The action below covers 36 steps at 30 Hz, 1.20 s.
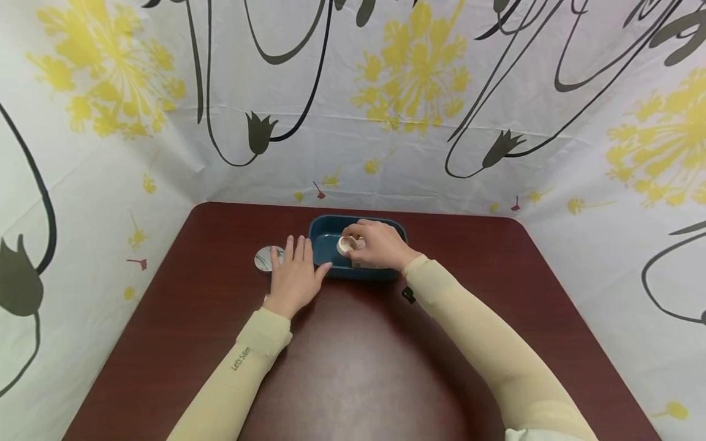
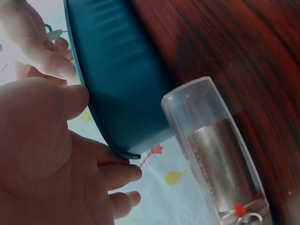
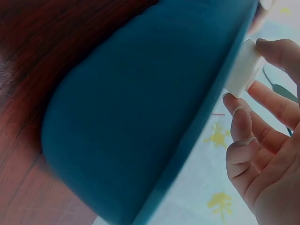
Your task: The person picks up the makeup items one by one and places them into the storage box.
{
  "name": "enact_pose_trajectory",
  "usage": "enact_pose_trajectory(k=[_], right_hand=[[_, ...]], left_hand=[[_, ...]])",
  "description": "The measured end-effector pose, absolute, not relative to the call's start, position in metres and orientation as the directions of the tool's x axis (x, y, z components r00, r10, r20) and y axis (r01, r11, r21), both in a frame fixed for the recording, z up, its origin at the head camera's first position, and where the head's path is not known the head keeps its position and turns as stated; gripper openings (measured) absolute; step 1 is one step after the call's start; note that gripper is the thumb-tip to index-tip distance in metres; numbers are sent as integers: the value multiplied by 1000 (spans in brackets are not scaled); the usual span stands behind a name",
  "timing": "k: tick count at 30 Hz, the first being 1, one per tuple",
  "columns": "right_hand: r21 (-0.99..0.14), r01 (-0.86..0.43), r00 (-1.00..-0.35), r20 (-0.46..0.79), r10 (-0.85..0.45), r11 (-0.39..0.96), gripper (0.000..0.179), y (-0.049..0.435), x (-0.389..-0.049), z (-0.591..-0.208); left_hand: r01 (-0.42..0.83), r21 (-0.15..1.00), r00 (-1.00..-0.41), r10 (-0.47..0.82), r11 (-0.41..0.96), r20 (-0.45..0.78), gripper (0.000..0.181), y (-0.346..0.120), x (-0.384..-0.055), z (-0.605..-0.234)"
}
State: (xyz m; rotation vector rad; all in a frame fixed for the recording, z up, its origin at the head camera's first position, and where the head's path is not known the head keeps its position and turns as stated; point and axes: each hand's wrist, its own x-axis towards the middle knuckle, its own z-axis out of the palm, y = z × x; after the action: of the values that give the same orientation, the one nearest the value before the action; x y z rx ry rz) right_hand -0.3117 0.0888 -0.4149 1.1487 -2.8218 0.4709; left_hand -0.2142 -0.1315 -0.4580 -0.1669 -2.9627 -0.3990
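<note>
My right hand [image 1: 380,244] is over the blue basin [image 1: 325,242] and pinches a small white round cap-like thing [image 1: 346,246] between thumb and fingertips. In the right wrist view this white thing [image 3: 246,70] shows just beyond the basin's rim; its exact kind I cannot tell. My left hand [image 1: 294,274] lies at the basin's left end, fingers straight and slightly spread. The left wrist view puts its thumb [image 2: 75,101] against the basin rim. Close by that end lies a clear cylindrical container [image 2: 211,145] with something metallic and a bit of red inside.
A round mirror-like disc [image 1: 263,260] lies on the dark red table [image 1: 342,367] left of the basin, partly under my left fingertips. Beside my right wrist is a small black object [image 1: 408,294]. A patterned cloth [image 1: 331,147] rises behind the table and along both sides.
</note>
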Motion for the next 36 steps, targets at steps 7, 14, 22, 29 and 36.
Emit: enact_pose_trajectory(k=[7,14,22,29,36], right_hand=[[-237,-707,-701,113,-704,666,37,75,-328,-422],[-214,-704,-700,42,-713,677,38,65,-337,-432],[-103,-721,-688,-13,-726,685,38,58,-339,-436],[-53,-727,-683,-44,-729,684,37,57,-346,-445],[-21,-731,-681,-36,-731,682,36,58,-353,-447]], left_hand=[[133,246,-982,94,960,167,82,-132,-213,-456],[141,238,-981,103,961,165,82,-131,-214,-456],[138,237,-982,102,962,160,82,-132,-213,-456],[142,239,-981,105,961,162,81,-133,-213,-456],[140,247,-982,102,959,159,82,-133,-213,-456]])
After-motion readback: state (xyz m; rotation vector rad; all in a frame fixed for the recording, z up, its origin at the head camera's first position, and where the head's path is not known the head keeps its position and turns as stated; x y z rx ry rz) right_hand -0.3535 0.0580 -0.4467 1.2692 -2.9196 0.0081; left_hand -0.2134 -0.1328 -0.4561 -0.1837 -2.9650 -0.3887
